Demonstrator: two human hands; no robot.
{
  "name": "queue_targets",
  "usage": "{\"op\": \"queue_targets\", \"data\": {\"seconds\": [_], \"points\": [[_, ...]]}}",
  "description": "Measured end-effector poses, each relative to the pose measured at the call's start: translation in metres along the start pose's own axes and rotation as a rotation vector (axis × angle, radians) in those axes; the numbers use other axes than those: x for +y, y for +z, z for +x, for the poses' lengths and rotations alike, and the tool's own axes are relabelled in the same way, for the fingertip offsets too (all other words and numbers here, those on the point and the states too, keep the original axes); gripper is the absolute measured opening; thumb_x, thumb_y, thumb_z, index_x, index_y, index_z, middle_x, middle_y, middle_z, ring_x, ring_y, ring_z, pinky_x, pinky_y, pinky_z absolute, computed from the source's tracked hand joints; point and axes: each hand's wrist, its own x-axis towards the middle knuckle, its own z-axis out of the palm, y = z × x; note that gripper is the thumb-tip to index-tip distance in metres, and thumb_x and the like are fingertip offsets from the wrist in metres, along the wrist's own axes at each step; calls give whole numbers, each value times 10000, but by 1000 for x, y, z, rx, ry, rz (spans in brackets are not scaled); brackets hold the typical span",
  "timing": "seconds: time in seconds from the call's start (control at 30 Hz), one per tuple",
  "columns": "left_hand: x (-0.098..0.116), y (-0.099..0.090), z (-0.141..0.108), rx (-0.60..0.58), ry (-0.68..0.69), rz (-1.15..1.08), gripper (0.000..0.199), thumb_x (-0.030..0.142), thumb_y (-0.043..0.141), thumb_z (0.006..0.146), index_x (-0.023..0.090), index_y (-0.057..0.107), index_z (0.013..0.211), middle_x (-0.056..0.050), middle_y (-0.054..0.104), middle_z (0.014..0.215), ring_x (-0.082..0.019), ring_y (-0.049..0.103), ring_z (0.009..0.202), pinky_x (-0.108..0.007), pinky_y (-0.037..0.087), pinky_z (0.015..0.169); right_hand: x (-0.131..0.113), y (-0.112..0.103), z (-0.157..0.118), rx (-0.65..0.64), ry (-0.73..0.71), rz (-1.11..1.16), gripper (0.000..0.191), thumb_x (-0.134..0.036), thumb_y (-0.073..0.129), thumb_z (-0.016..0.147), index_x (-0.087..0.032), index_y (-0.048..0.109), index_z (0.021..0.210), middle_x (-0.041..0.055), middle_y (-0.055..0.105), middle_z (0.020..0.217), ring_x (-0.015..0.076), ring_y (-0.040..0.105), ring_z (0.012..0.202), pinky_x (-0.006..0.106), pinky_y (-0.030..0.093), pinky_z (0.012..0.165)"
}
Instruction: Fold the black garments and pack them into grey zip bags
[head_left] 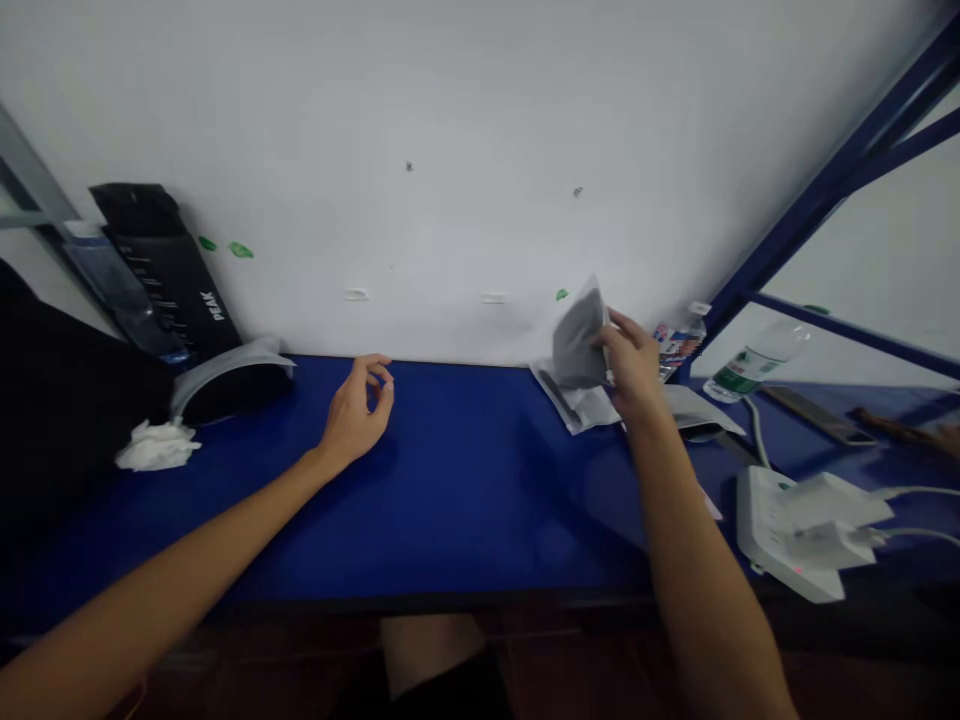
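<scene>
Right hand: closed, pinching a grey pouch held up over the table
Left hand: empty, fingers loosely curled, above the blue tabletop
Under the pouch: a white packet lying on the tabletop
Further right: a plastic water bottle, a white power strip with chargers plugged in

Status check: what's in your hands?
Right hand pinching soft grey flat pouch. Left hand empty, relaxed, over blue tabletop. White power strip off to the right.
</scene>
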Motion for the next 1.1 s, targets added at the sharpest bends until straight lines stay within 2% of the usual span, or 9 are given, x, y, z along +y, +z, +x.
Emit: {"op": "queue_targets", "data": {"seconds": [0.07, 0.1, 0.17, 0.23, 0.37, 0.53, 0.73, 0.9, 1.1], "points": [[0, 0, 0, -5, 9, -4, 327, 185, 618, 991, 235, 553, 1308, -34, 717, 1020, -149, 651, 756, -307, 549, 732, 7, 4, -6, 136, -37, -456, 733, -471, 541, 932, -204, 533, 1614, 182, 612, 1559, 408, 622, 1321, 582, 526, 1082], [0, 0, 0, -10, 9, -5, 334, 183, 621, 987, 236, 553, 1309, -33, 716, 1017, -150, 652, 754, -307, 550, 730, 11, 10, -11, 113, -3, -667, 738, -469, 568, 931, -208, 540, 1620, 189, 556, 1628, 442, 565, 1405, 627, 474, 1143], [-1, -1, -1, -22, 4, -8, 334, 181, 623, 981, 236, 556, 1304, -30, 713, 1011, -149, 649, 746, -303, 547, 723, 19, 25, -20, -116, 81, -995, 712, -463, 618, 927, -232, 577, 1599, 189, 461, 1717, 497, 456, 1517, 712, 373, 1206], [-1, -2, -1, -32, -1, -7, 327, 178, 617, 981, 233, 558, 1297, -28, 710, 1007, -144, 643, 736, -300, 543, 721, 27, 40, -27, -335, 204, -1123, 724, -430, 631, 942, -231, 534, 1632, 206, 353, 1783, 513, 352, 1600, 754, 278, 1246], [0, -3, -1, -44, -2, -9, 304, 183, 610, 986, 230, 565, 1283, -26, 711, 999, -140, 637, 722, -292, 534, 706, 39, 46, -28, -427, 243, -1142, 786, -321, 642, 944, -264, 416, 1695, 236, 216, 1829, 516, 249, 1654, 799, 157, 1261], [2, -3, -2, -69, -9, -5, 257, 194, 611, 985, 230, 600, 1239, -28, 719, 981, -145, 642, 724, -287, 531, 694, 44, 36, -23, -455, 158, -1147, 621, -306, 774, 832, -299, 656, 1441, 156, 237, 1832, 526, 131, 1676, 870, 98, 1218], [-2, -2, -2, -86, -6, -3, 216, 183, 631, 966, 229, 638, 1177, -26, 726, 972, -141, 631, 708, -290, 542, 715, 43, 54, -26, -311, 138, -1146, 486, -238, 733, 826, -212, 744, 1311, 203, 459, 1681, 478, 413, 1538, 707, 372, 1180], [-3, -1, -3, -112, 11, -14, 196, 143, 625, 944, 229, 649, 1119, -17, 727, 967, -135, 625, 695, -291, 542, 725, 41, 68, -32, -150, 89, -1141, 327, -328, 634, 951, -145, 802, 1164, 230, 582, 1549, 495, 501, 1405, 650, 411, 1116], [3, 0, -4, -145, 41, -43, 132, 137, 609, 949, 232, 651, 1032, -6, 709, 928, -133, 608, 663, -286, 536, 690, 43, 75, -32, -138, 62, -1149, 377, -239, 544, 963, -86, 815, 1177, 282, 667, 1423, 477, 559, 1305, 603, 409, 1078]]}}
